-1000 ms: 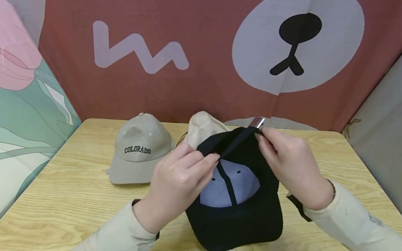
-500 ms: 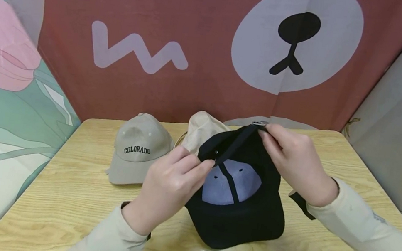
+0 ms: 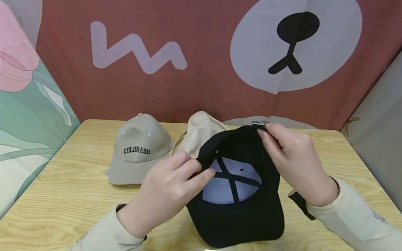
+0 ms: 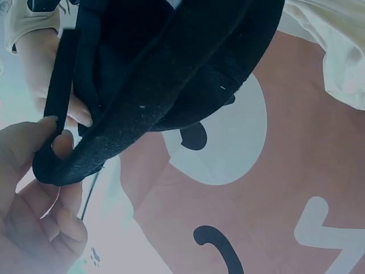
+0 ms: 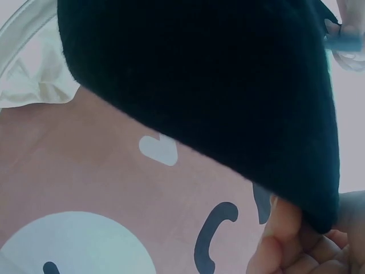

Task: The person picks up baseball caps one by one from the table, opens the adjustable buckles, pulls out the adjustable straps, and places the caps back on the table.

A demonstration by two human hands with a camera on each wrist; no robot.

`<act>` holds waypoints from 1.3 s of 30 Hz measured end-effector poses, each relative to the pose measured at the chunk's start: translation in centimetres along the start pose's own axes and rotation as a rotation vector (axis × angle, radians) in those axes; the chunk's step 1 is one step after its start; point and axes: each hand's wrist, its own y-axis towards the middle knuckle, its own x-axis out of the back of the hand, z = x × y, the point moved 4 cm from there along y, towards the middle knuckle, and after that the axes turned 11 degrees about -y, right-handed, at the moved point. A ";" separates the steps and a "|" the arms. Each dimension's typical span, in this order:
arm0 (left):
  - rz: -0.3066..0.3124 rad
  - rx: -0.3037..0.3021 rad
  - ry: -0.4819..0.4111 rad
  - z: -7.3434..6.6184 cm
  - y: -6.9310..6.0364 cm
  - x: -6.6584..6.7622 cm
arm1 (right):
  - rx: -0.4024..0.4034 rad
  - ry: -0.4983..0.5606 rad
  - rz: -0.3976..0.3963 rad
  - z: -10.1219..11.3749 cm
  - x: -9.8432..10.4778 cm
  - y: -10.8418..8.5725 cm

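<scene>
A black baseball cap [image 3: 241, 226] is held up over the table, its inside turned towards me and its brim pointing down. Between thumb and fingers, my left hand [image 3: 168, 188] pinches the cap's back strap [image 4: 61, 80]. The strap's loose end sticks out past those fingers in the left wrist view and lies across the blue-grey lining in the head view. My right hand [image 3: 294, 164] pinches the opposite back edge, beside a small metal buckle [image 3: 258, 123]. In the right wrist view the cap's dark side covers most of the strap and left hand.
A beige cap [image 3: 138, 149] lettered "COLORADO" sits on the wooden table [image 3: 64, 192] at left. Behind the black cap stands a cream fabric item [image 3: 200, 131], partly hidden. A brown cloth [image 3: 133, 92] with a bear print hangs along the table's back edge.
The strap, earlier stretched up to the buckle by my right hand, has come away from it and dropped across the lining. My left hand moved slightly left and down; the buckle tilted flat.
</scene>
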 end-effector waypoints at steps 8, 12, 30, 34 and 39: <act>0.019 -0.006 0.009 -0.1 -0.2 -0.6 | 0.012 0.005 -0.018 0.4 0.1 -0.1; 0.017 0.032 0.007 0.0 -0.4 -0.9 | 0.020 0.019 -0.039 0.6 0.3 -0.2; 0.020 0.268 -0.105 1.0 -2.2 -2.1 | 0.050 0.088 -0.165 0.5 0.8 -0.5; 0.016 0.314 -0.144 1.4 -2.9 -2.5 | 0.053 0.086 -0.189 0.4 0.9 -0.5; 0.022 0.337 -0.166 1.6 -3.6 -2.8 | 0.048 0.093 -0.204 0.5 1.0 -0.5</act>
